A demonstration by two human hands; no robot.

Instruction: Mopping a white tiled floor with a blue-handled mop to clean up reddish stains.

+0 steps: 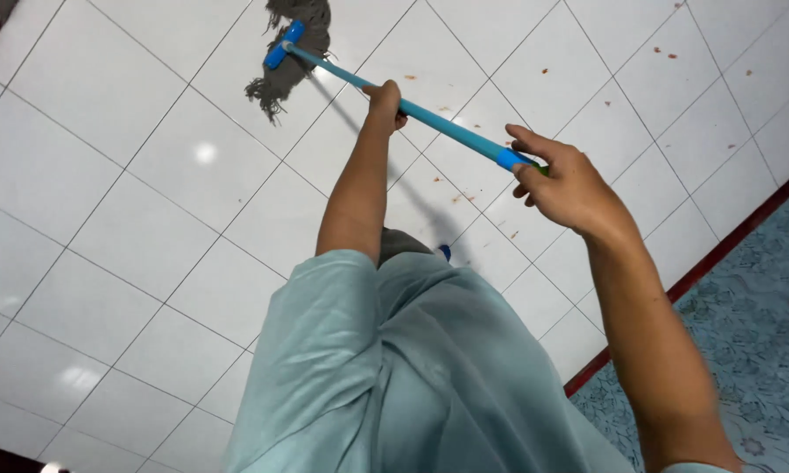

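Mop: one long blue-handled mop (429, 116) with a grey string head (291, 52), slanting from the far left floor toward the near right.
Left hand: the left hand (384, 98) has its fingers wrapped tight around the mid-shaft.
Right hand: the right hand (559, 180) has its fingers curled loosely on the shaft's top end, by the brighter blue grip.
Handling: the shaft looks stiff and light; the string head looks soft and floppy, likely heavier if wet. Two spaced holds suit it.
Floor: white glossy tiled floor (131, 193), with many small reddish-brown specks (460, 198) scattered far right.
Edge: one dark red border strip (718, 254), with blue patterned flooring (753, 333) near right.
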